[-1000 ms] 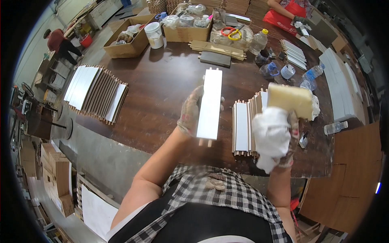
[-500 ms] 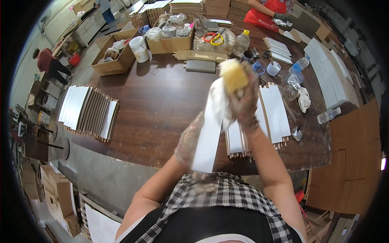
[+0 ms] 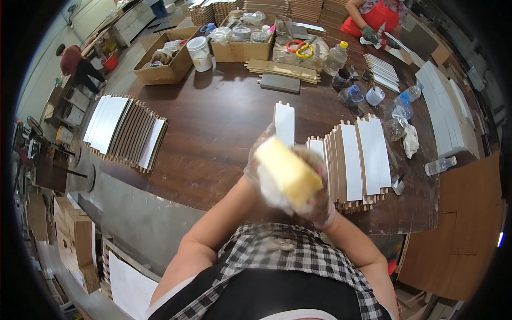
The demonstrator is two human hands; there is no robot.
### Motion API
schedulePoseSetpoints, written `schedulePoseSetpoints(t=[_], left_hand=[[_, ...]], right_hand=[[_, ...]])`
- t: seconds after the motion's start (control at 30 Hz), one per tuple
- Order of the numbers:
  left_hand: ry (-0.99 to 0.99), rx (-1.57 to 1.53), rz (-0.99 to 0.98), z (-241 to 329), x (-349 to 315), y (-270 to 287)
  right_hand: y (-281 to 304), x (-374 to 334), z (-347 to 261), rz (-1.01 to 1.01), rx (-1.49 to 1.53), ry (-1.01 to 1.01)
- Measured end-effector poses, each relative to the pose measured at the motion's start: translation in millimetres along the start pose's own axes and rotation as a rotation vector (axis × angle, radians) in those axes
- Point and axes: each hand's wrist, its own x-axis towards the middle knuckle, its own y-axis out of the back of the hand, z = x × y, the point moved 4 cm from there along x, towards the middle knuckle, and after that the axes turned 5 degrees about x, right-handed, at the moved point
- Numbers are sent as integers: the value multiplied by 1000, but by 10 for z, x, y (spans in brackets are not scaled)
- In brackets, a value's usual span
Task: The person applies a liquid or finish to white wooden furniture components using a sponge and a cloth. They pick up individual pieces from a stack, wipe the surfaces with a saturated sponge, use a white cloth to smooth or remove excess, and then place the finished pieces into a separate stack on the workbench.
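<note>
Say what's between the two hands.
The sponge and cloth lie between the left hand and right hand in the head view, hiding the panel's lower part.

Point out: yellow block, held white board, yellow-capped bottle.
Yellow block [image 3: 288, 169], head view: middle of its visible face.
White board [image 3: 285, 124], head view: its uncovered far end.
Yellow-capped bottle [image 3: 335, 60], head view: clear body.

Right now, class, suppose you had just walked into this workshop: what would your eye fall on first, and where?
First, the bright yellow sponge-like block near the centre, in the right hand with a white cloth, partly hiding the white panel in the left hand. Then come the left stack and right stack of white-faced panels, and the red-and-yellow-handled scissors toward the table's far side.
</note>
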Motion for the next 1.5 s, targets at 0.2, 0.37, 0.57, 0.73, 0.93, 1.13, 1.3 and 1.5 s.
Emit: schedulePoseSetpoints(t=[0.2, 0.37, 0.57, 0.73, 0.93, 1.13, 1.3, 1.5], left_hand=[[-136, -80, 119, 368, 40, -3], [-220, 76, 1, 420, -108, 43], [-765, 579, -340, 640, -381, -372], [-582, 667, -432, 479, -573, -384], [-610, 674, -440, 430, -637, -456], [-341, 646, -424, 465, -503, -333], [-376, 781, -665, 480, -509, -431], [-553, 358, -295, 293, -572, -278]], right_hand=[[784, -850, 83, 490, 646, -519], [1035, -1210, 226, 582, 643, -870], [812, -1078, 309, 515, 1052, -865], [720, -828, 347, 518, 915, -842], [683, -717, 209, 612, 1028, -1012], [899, -835, 450, 791, 1201, -886], [754, -448, 296, 610, 1181, -896], [479, -25, -260, -2, -939, -292]])
